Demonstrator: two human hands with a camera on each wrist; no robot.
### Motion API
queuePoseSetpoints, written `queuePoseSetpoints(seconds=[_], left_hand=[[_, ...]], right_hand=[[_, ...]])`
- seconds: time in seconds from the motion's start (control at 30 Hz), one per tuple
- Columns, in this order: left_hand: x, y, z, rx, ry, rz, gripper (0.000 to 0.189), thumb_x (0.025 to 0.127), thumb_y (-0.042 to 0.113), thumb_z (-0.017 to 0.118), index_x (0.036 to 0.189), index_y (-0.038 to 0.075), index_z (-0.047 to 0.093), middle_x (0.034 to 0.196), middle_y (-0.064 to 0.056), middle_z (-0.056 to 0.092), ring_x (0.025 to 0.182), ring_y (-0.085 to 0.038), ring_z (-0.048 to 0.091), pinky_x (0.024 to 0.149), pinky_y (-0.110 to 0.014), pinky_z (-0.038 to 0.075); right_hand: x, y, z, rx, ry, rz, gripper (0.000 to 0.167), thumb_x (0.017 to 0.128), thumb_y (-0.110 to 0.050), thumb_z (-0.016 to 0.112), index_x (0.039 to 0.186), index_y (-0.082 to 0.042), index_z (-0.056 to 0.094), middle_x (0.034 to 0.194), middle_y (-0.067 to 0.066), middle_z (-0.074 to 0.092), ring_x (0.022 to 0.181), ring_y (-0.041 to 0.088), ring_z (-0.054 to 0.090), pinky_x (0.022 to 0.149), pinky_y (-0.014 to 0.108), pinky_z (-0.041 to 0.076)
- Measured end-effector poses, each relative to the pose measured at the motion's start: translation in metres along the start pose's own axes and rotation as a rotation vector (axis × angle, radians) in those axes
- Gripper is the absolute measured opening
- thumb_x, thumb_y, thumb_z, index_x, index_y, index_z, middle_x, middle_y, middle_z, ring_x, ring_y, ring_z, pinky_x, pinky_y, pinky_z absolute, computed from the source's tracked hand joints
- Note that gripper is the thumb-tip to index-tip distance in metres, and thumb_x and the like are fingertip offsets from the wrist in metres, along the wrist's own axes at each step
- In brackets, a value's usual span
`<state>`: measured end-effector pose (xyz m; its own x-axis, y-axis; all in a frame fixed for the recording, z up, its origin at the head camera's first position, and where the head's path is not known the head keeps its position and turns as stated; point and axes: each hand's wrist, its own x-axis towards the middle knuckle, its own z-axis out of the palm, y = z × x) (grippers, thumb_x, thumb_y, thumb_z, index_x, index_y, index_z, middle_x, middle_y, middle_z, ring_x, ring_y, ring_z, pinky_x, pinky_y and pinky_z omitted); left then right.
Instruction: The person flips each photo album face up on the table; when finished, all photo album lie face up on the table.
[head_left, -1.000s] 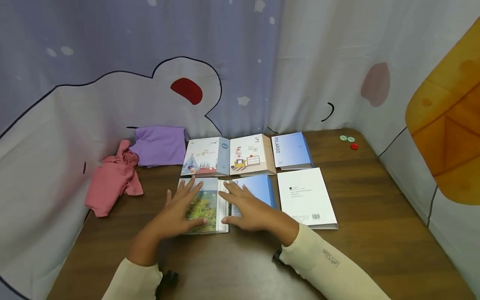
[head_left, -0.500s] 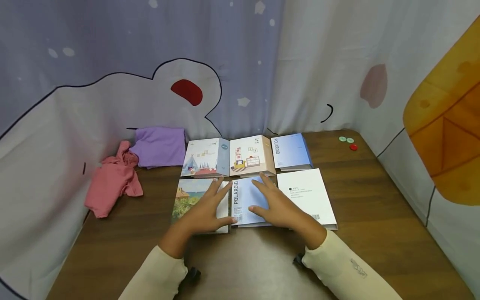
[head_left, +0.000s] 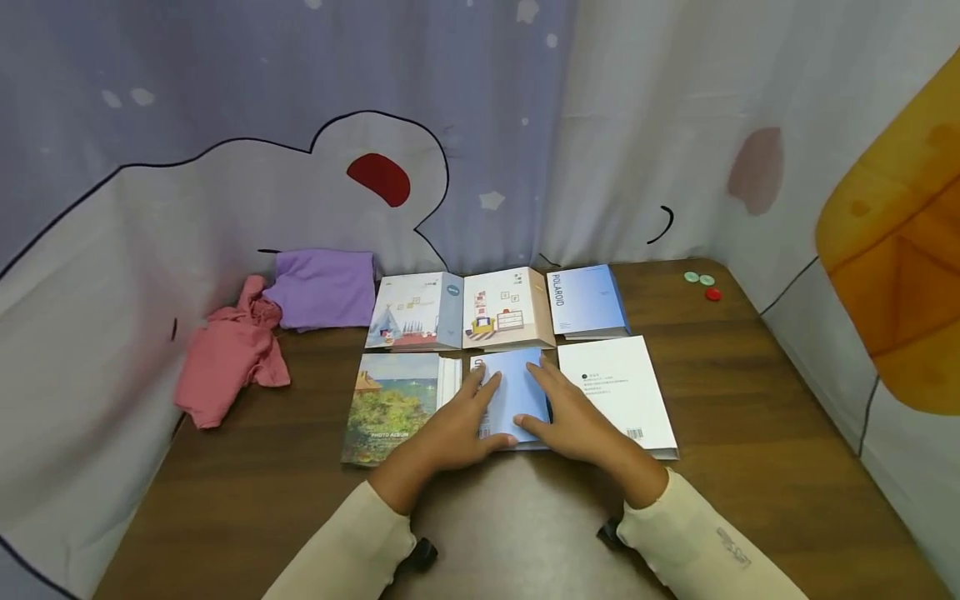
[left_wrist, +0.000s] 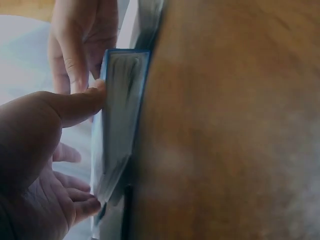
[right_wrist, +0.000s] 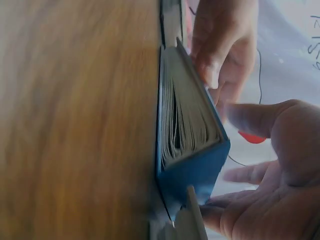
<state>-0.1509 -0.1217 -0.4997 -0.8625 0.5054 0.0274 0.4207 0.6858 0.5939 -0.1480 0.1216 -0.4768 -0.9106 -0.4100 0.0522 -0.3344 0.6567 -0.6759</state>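
Note:
A blue photo album (head_left: 516, 392) lies in the middle of the front row, between both hands. My left hand (head_left: 456, 429) rests at its left side, fingers spread over the cover and thumb near the front edge. On the other side my right hand (head_left: 579, 418) has its fingers extended along the right part of the cover. In the left wrist view the left thumb (left_wrist: 82, 105) meets the album's upper edge. From the right wrist view the blue spine (right_wrist: 192, 170) and stacked pages (right_wrist: 187, 117) show, with the right fingers beside the spine. Neither hand lifts the album.
A landscape photo album (head_left: 390, 408) lies left and a white album (head_left: 618, 396) right. Behind are two illustrated albums, one white-blue (head_left: 412, 308), one white-tan (head_left: 502, 308), and another blue album (head_left: 587, 300). Purple cloth (head_left: 326, 287), pink cloth (head_left: 232, 358) and buttons (head_left: 707, 281) lie farther out.
Both hands have moved right, from the landscape album onto the middle blue album. The landscape album's cover is now uncovered, and the hands sit at the blue album's two sides.

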Motion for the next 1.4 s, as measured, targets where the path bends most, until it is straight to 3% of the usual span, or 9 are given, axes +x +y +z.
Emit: queuePoseSetpoints(seconds=[0.23,0.37,0.53,0.8,1.0,1.2,1.3,1.4], left_hand=[[-0.006,0.018,-0.01,0.062,-0.035,-0.072,0.104,0.096,0.047,0.084,0.173,0.005,0.029,0.176,-0.034,0.026,0.158,-0.054,0.04,0.12,-0.064,0.048],[-0.007,0.019,-0.012,0.077,-0.056,-0.114,0.107,0.095,0.049,0.085,0.176,0.013,0.025,0.177,-0.033,0.025,0.158,-0.053,0.041,0.12,-0.063,0.048],[-0.006,0.019,-0.016,0.051,-0.075,-0.113,0.112,0.095,0.047,0.085,0.178,0.022,0.014,0.177,-0.033,0.023,0.155,-0.056,0.044,0.118,-0.066,0.048],[-0.006,0.007,-0.019,-0.031,-0.072,-0.06,0.112,0.097,0.045,0.084,0.178,0.024,0.01,0.174,-0.033,0.028,0.155,-0.055,0.044,0.119,-0.068,0.045],[-0.006,0.003,-0.022,-0.124,-0.073,0.0,0.112,0.098,0.036,0.085,0.178,0.013,0.01,0.177,-0.027,0.027,0.162,-0.046,0.037,0.125,-0.065,0.04],[0.001,0.012,-0.018,-0.29,-0.033,0.094,0.112,0.098,0.027,0.086,0.178,0.017,0.008,0.183,-0.019,0.015,0.166,-0.043,0.029,0.122,-0.058,0.048],[0.004,0.021,-0.019,-0.373,-0.031,0.127,0.119,0.095,0.021,0.088,0.178,0.023,0.003,0.185,-0.013,0.006,0.168,-0.041,0.025,0.119,-0.049,0.052],[0.005,0.027,-0.022,-0.393,-0.023,0.163,0.128,0.091,0.021,0.092,0.178,0.025,-0.002,0.186,-0.009,0.001,0.17,-0.036,0.023,0.121,-0.046,0.05]], right_hand=[[0.003,0.005,0.01,0.04,0.045,0.009,0.091,0.1,-0.043,0.079,0.168,-0.001,0.037,0.174,0.035,0.029,0.161,0.055,0.034,0.126,0.071,0.036],[0.001,-0.009,0.004,0.052,0.005,0.069,0.083,0.099,-0.032,0.08,0.165,0.002,0.042,0.174,0.034,0.03,0.162,0.052,0.034,0.129,0.067,0.034],[0.001,-0.014,0.002,0.05,-0.018,0.107,0.081,0.101,-0.033,0.078,0.167,-0.003,0.042,0.177,0.028,0.026,0.164,0.046,0.034,0.131,0.063,0.034],[0.0,-0.018,0.006,0.155,0.059,0.107,0.079,0.099,-0.029,0.078,0.166,-0.005,0.044,0.181,0.019,0.025,0.168,0.043,0.025,0.133,0.063,0.03],[-0.001,-0.022,-0.001,0.351,0.152,0.069,0.076,0.098,-0.014,0.08,0.163,0.001,0.046,0.18,0.018,0.03,0.166,0.041,0.03,0.13,0.059,0.034],[-0.003,-0.026,-0.011,0.489,0.198,0.002,0.07,0.097,-0.004,0.079,0.159,0.004,0.049,0.181,0.022,0.025,0.167,0.043,0.026,0.131,0.057,0.031],[-0.005,-0.031,-0.016,0.536,0.185,-0.025,0.07,0.099,-0.005,0.077,0.161,0.005,0.046,0.182,0.022,0.022,0.167,0.044,0.027,0.129,0.055,0.033],[-0.008,-0.032,-0.02,0.576,0.144,-0.065,0.07,0.101,-0.006,0.074,0.163,0.004,0.043,0.183,0.02,0.018,0.167,0.043,0.027,0.127,0.053,0.036]])
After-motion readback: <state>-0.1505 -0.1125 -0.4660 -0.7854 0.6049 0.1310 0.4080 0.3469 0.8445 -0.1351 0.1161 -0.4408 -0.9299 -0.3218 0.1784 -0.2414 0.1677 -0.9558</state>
